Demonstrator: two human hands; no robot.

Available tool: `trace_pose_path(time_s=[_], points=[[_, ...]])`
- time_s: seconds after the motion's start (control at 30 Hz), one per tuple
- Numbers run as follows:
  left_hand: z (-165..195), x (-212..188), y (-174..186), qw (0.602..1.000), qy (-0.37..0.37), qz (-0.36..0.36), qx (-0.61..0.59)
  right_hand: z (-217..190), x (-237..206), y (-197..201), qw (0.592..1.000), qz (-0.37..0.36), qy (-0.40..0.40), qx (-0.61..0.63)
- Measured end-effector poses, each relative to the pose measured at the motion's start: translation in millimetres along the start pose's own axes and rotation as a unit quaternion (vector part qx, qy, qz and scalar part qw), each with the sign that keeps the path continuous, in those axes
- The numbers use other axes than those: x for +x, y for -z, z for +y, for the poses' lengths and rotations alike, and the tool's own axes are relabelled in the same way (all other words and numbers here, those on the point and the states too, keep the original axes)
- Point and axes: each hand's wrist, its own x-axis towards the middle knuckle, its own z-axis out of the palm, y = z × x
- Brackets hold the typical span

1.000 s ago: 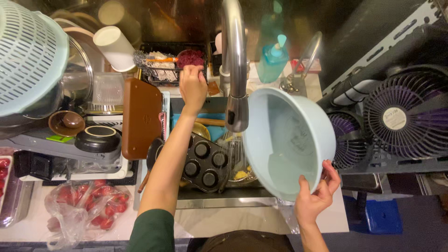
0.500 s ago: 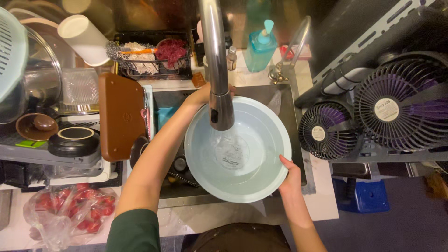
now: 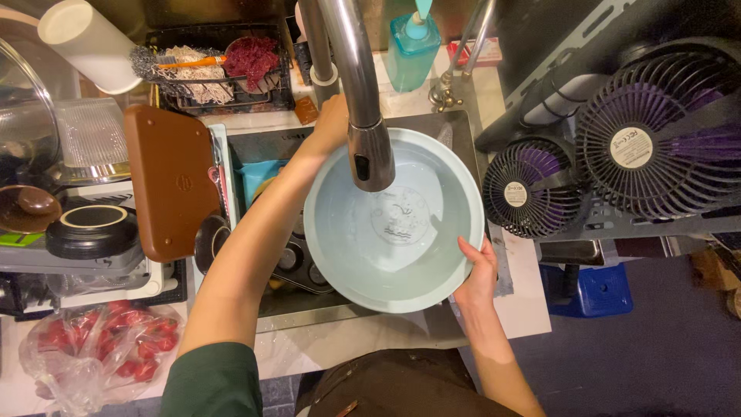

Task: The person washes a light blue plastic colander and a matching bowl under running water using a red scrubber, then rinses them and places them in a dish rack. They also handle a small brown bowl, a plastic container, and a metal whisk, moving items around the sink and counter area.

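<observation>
A pale blue plastic basin (image 3: 417,266) sits level over the sink (image 3: 262,143), right under the steel tap spout (image 3: 369,158). A little water lies in its bottom. My right hand (image 3: 477,276) grips the basin's near right rim. My left hand (image 3: 333,120) reaches past the basin's far edge to the base of the tap, its fingers hidden behind the spout. Under my left arm a dark muffin tin (image 3: 297,266) lies in the sink.
A brown cutting board (image 3: 171,181) stands left of the sink. Bowls and a dish rack fill the left counter. A bag of red fruit (image 3: 96,351) lies near left. A soap bottle (image 3: 411,46) and scrubber basket (image 3: 220,62) stand behind; two fans (image 3: 656,147) at right.
The basin went from tilted up at the right to level under the spout, and water has collected in it. My left hand stayed at the tap.
</observation>
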Motion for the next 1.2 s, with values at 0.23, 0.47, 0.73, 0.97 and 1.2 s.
trace_pose_path(time_s=[0.23, 0.47, 0.73, 0.97, 1.2], points=[[-46, 9, 88, 0.952, 0.064, 0.294, 0.053, -27, -38, -37, 0.862, -0.096, 0.363, -0.341], [-73, 16, 131, 0.892, 0.215, 0.224, 0.328, -33, -48, -41, 0.651, -0.145, 0.55, -0.503], [-83, 10, 128, 0.915, 0.202, 0.206, 0.281, -22, -43, -25, 0.68, -0.086, 0.54, -0.489], [-67, -32, 137, 0.942, 0.075, 0.326, 0.034, -6, -11, -23, 0.981, 0.037, 0.124, -0.143], [-12, -140, 28, 0.95, 0.203, 0.171, -0.164, 18, -1, -19, 0.999, -0.009, -0.047, 0.0]])
